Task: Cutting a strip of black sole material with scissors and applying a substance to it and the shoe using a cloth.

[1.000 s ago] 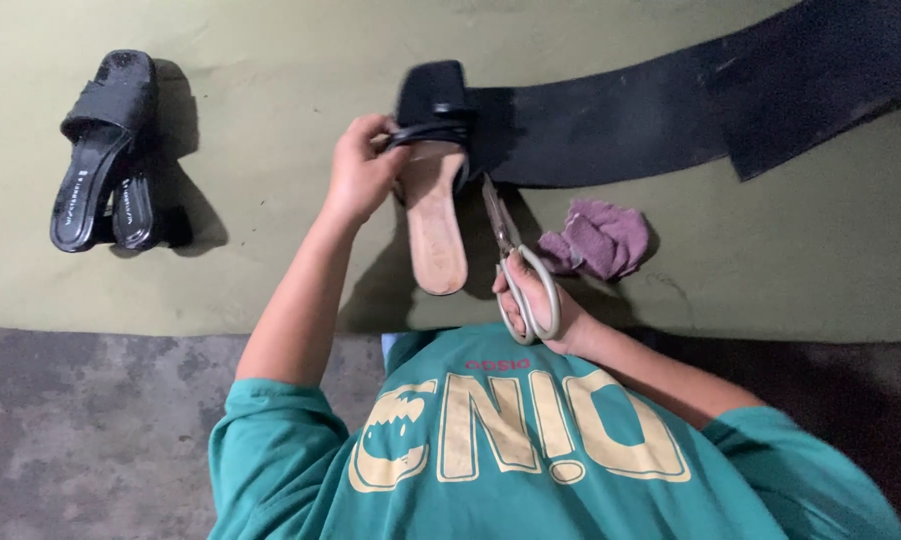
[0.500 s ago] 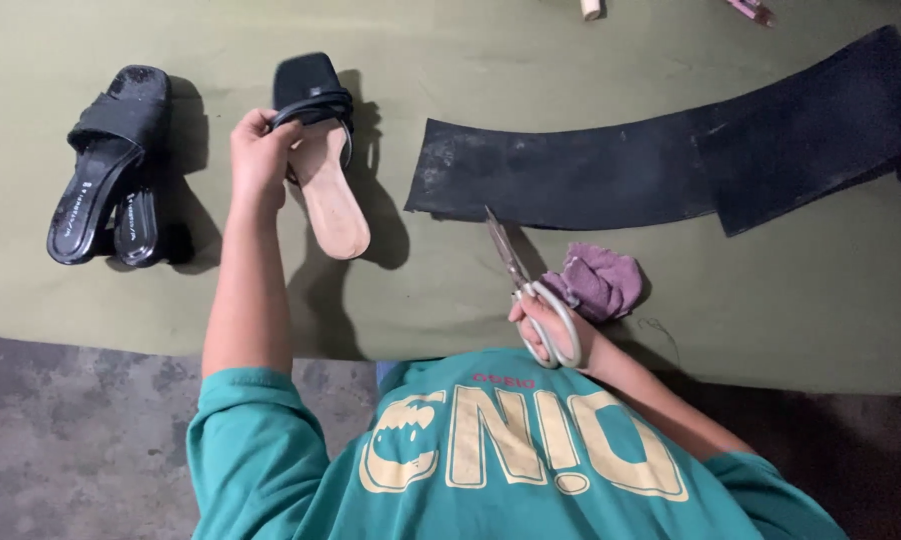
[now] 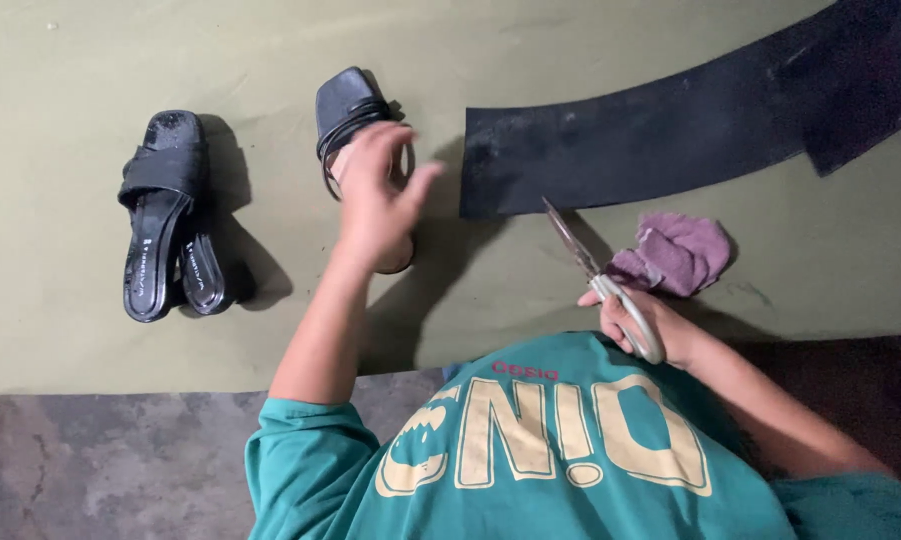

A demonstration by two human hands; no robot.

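Left hand (image 3: 376, 205) over a sandal (image 3: 349, 112); right hand (image 3: 646, 320) grips scissors (image 3: 596, 275).

No packages, signs or screens appear in the view. The only labels are small pale printed marks on the insoles of the pair of black sandals (image 3: 166, 225) lying at the left on the olive mat (image 3: 61, 120), each a short light strip running along the dark footbed.

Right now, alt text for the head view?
A person's left hand hovers open over a black-strapped sandal lying on an olive mat, while the right hand grips scissors. A pair of black sandals lies left, a black rubber strip and purple cloth right.
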